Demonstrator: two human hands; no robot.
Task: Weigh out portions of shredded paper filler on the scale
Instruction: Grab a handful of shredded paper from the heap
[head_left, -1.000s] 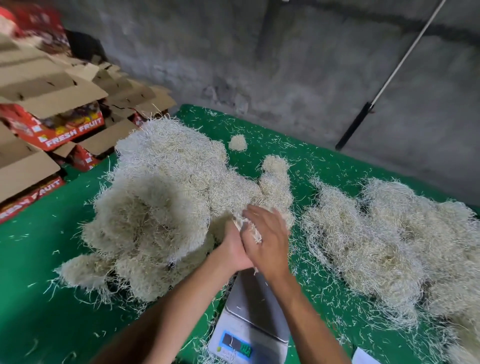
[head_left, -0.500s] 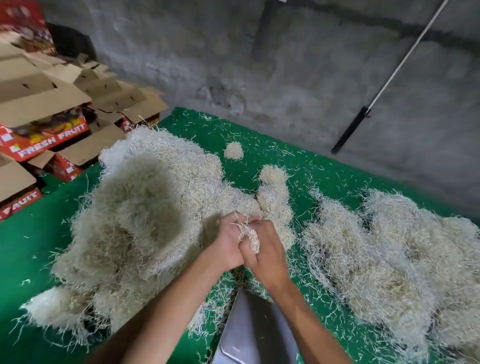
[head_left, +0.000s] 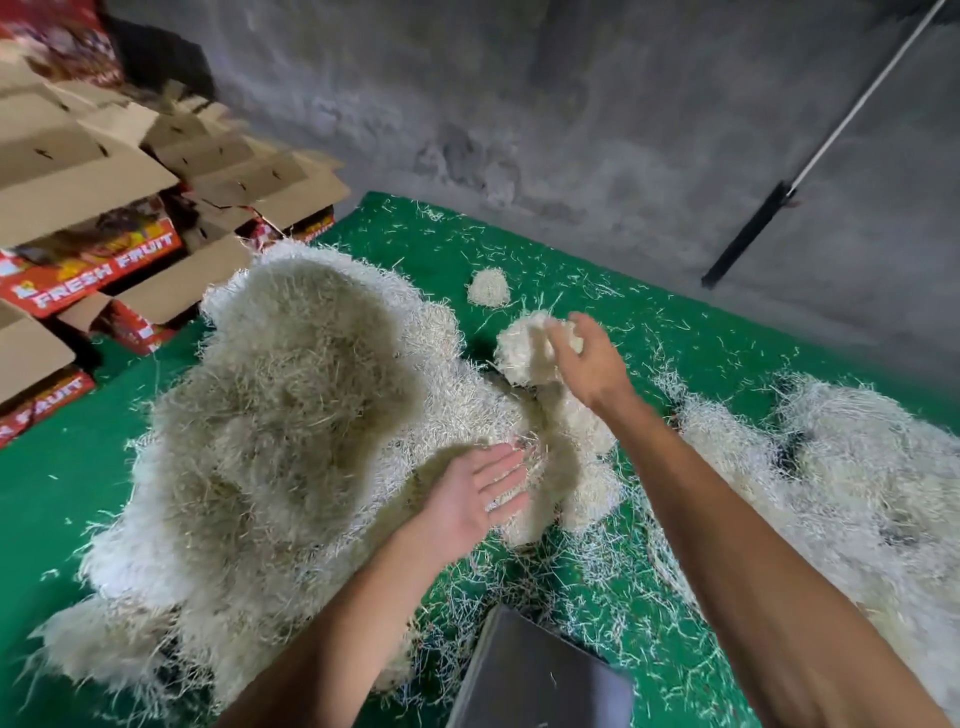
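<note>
A big heap of pale shredded paper filler (head_left: 291, 415) covers the left of the green table (head_left: 597, 270). My left hand (head_left: 475, 499) hovers flat and palm up at the heap's right edge, holding nothing. Farther back, my right hand (head_left: 589, 361) reaches to a rounded clump of filler (head_left: 519, 353). It is blurred, and a small tuft shows between its thumb and fingers. Only the bare steel platform of the scale (head_left: 535, 675) shows, at the bottom edge below my forearms.
A second spread of filler (head_left: 857, 467) lies on the right. One small wad (head_left: 488, 287) sits alone farther back. Open "FRESH FRUIT" cartons (head_left: 104, 208) are stacked at the left. A pole (head_left: 779, 192) leans on the grey wall.
My hands, held together over a small tuft by the scale, have parted: the right moved back to the rounded clump, the left opened palm up. The view tilted up, hiding the scale's display.
</note>
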